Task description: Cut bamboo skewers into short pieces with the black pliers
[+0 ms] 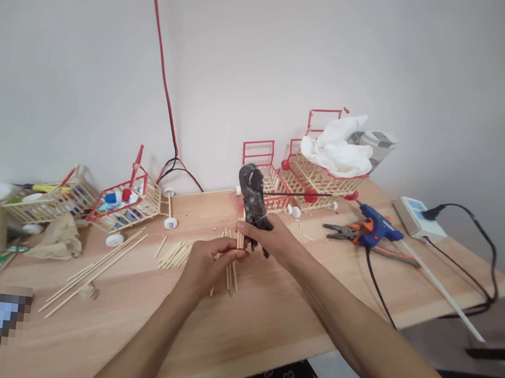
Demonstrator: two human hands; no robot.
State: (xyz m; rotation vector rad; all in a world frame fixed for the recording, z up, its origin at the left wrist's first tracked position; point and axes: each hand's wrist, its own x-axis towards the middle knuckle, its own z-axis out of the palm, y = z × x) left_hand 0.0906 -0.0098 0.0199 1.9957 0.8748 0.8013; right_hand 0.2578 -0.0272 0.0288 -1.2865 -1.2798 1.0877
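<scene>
My left hand [208,265] pinches a few short wooden sticks [240,239] upright between thumb and fingertips. My right hand [277,238] is closed around a black plier-like hand tool [254,195], its rounded head pointing up and its handles partly hidden by my fingers. The right thumb reaches across to the held sticks. Below and behind my hands, loose sticks [231,274] lie on the wooden table. Left of them is a small pile of short cut sticks [175,255].
Small stick-built carts [265,178] with red trim and white wheels line the wall. A white plastic bag [340,147] tops one. At right lie a blue glue gun [379,225], orange-handled pliers [347,232] and a power strip [421,219]. Long sticks [94,271] lie left.
</scene>
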